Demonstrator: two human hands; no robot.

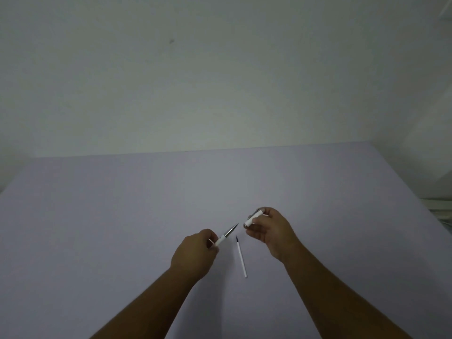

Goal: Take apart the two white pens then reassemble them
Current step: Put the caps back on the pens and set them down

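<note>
My left hand (195, 253) grips a white pen part with a silver pointed tip (226, 234); the tip points up and right. My right hand (271, 231) holds a short white pen barrel (253, 218) with a silver clip, its open end facing the tip across a small gap. Between my hands a thin white ink refill (241, 256) with a dark tip lies loose on the table. I see no second pen in view.
The work surface is a pale lilac table (122, 228) whose far edge meets a plain white wall (220, 69). Some pale clutter shows past the table's right edge (440, 209).
</note>
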